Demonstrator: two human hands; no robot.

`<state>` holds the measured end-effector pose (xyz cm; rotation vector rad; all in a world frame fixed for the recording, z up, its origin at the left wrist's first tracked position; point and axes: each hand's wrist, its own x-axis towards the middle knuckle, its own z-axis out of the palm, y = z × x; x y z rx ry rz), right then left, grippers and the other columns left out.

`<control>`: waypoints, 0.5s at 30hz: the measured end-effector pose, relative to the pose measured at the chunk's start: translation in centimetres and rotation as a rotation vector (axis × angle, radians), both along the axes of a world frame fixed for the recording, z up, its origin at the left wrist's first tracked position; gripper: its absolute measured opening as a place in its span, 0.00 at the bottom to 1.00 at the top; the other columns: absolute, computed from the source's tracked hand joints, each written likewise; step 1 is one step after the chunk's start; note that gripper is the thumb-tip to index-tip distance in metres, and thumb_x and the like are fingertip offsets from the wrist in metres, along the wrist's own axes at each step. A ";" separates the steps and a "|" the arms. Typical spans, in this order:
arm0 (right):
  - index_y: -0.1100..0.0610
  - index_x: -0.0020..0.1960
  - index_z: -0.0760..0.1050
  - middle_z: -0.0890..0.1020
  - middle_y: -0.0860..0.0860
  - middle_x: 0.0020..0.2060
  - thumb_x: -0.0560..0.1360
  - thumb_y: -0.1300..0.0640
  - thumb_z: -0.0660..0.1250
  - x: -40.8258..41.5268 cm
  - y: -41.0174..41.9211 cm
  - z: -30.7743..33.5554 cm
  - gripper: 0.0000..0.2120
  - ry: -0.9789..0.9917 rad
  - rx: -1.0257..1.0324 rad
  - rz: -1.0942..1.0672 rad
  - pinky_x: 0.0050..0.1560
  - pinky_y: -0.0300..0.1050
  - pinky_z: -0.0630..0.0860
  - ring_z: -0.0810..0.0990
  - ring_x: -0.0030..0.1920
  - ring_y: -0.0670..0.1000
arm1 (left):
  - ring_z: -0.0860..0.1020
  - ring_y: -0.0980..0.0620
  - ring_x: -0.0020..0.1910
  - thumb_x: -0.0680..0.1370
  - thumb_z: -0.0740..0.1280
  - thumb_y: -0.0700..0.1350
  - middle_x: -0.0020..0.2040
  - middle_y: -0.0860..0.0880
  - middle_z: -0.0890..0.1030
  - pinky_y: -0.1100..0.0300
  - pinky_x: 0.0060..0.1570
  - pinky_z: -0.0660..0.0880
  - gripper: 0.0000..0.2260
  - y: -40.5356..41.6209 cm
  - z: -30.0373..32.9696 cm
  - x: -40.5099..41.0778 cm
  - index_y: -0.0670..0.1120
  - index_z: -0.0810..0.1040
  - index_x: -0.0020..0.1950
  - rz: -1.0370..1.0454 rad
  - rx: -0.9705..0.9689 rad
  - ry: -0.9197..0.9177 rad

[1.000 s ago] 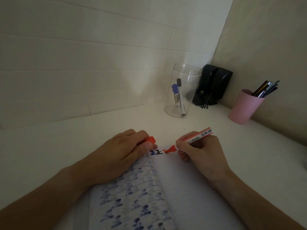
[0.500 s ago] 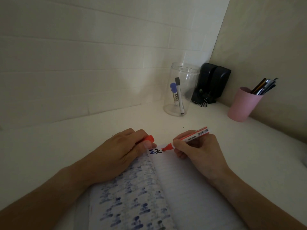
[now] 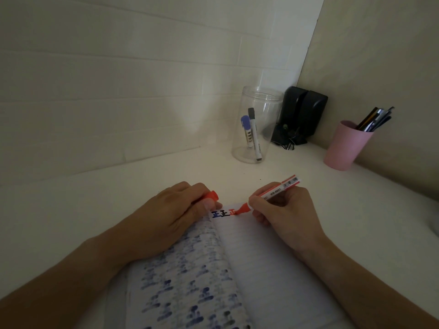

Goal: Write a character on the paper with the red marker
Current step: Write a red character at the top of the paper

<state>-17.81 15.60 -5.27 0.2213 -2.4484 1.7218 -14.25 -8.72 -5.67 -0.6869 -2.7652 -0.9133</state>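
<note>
Both hands are working the open notebook: the right hand (image 3: 285,210) is pinching the red marker (image 3: 273,192), tip on the paper (image 3: 261,257) by a half-made red character (image 3: 234,212), while the left hand (image 3: 171,217), closed around the red cap (image 3: 211,195), is pinning the left page (image 3: 190,281) flat.

The white desk (image 3: 71,210) carries an open notebook (image 3: 273,269). Beyond the notebook stand a clear jar (image 3: 259,100), a black device (image 3: 301,115) and a pink cup (image 3: 342,148).

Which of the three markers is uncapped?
The red marker in the right hand, its tip on the paper. The two markers in the clear jar are capped.
</note>
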 end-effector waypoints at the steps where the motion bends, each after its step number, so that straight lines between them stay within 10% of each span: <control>1: 0.55 0.35 0.85 0.86 0.52 0.29 0.68 0.61 0.74 -0.1 0.0 0.0 0.04 -0.002 -0.004 -0.024 0.37 0.48 0.82 0.82 0.29 0.49 | 0.77 0.54 0.48 0.81 0.48 0.65 0.45 0.54 0.79 0.53 0.50 0.73 0.20 0.0 0.0 0.0 0.55 0.74 0.53 0.001 0.001 -0.003; 15: 0.61 0.49 0.82 0.84 0.57 0.34 0.73 0.66 0.73 0.2 0.0 1.0 0.06 -0.059 -0.541 0.110 0.35 0.42 0.78 0.81 0.35 0.53 | 0.80 0.54 0.50 0.82 0.51 0.65 0.51 0.56 0.83 0.51 0.51 0.76 0.18 0.1 0.0 -0.1 0.58 0.75 0.58 0.030 0.036 0.017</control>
